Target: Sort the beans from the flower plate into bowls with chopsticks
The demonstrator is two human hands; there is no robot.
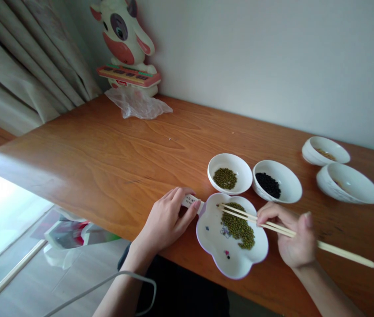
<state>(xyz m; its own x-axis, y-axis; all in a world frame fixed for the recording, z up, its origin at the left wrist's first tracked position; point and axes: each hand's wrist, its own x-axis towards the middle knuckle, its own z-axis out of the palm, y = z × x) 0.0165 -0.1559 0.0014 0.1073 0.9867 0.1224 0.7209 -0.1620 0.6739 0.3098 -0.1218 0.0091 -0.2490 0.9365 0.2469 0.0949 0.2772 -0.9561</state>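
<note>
My left hand [162, 224] grips the labelled white handle [191, 202] of a flower-shaped dish [213, 240] with a purple rim. A heap of green mung beans [238, 226] lies in the dish. My right hand [290, 240] is closed around a pair of wooden chopsticks [345, 254], whose tips are over the dish's upper left part, close together. A small dark speck shows at the tips; whether it is a bean between them I cannot tell. Just behind the dish stand a white bowl [243, 174] of mung beans and a white bowl [290, 182] of black beans.
Two more white bowls [315, 154] [361, 185] stand at the right, with some pale brown contents. A cow-shaped toy keyboard [129, 75] and a crumpled clear plastic bag [143, 105] sit at the back left of the wooden table [107, 167]. A grey cable [101, 281] crosses my left forearm.
</note>
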